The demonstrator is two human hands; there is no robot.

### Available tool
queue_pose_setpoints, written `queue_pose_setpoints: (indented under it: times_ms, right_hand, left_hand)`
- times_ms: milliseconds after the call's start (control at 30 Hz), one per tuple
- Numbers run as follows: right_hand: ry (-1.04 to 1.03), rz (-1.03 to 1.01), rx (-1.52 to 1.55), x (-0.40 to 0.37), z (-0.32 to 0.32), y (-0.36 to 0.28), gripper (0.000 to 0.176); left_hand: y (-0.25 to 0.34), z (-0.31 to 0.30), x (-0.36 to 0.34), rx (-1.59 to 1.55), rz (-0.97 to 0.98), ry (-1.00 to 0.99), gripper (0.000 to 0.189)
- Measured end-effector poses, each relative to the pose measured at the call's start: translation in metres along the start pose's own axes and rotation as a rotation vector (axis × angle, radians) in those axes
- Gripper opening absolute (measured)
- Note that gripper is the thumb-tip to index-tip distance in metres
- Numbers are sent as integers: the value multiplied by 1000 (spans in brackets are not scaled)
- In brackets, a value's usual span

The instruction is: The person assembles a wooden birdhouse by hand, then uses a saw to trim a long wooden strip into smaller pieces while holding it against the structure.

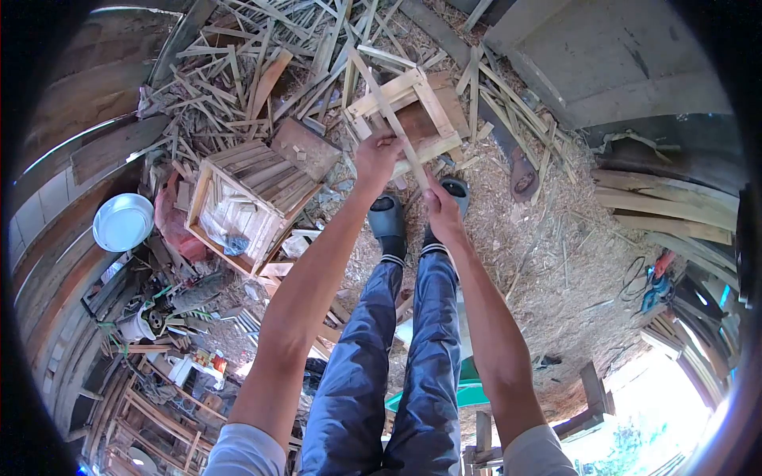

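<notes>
Arms (274, 377), cut off by the bottom edge, stretch straight toward twelve o'clock, where a wooden strip (379, 99) slants across a wooden frame (433, 108), partly hiding it. Right hand (444, 208) grips the strip's near end; left hand (376, 160) touches farther along, its hold unclear. Wood scraps (266, 86) litter eleven o'clock.

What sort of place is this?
Likely a woodworking shop, perhaps a small one: heaped offcuts, stacked planks at the picture's right, and a wooden frame near the hands.
</notes>
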State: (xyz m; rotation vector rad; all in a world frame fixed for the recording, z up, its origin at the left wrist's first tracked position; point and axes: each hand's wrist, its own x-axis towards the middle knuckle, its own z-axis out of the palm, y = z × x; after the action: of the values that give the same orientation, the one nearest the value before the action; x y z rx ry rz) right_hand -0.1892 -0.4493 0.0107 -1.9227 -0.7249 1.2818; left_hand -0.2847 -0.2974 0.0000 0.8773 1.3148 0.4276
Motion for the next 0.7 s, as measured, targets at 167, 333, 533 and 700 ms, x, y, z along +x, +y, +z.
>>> queue_pose_setpoints:
  times_ms: [167, 333, 533, 700]
  right_hand:
    - [40, -127, -130, -25, -27, -19, 45]
    - [166, -230, -216, -29, -53, -67, 47]
    - [223, -360, -227, -12, -93, -160, 47]
    - [200, -449, -252, 8, -114, -239, 46]
  left_hand:
    - [28, 11, -14, -160, 45, -13, 29]
    - [87, 35, -32, -371, 19, -32, 30]
    - [177, 55, -41, -490, 196, -65, 33]
    - [218, 45, -48, -509, 288, -188, 34]
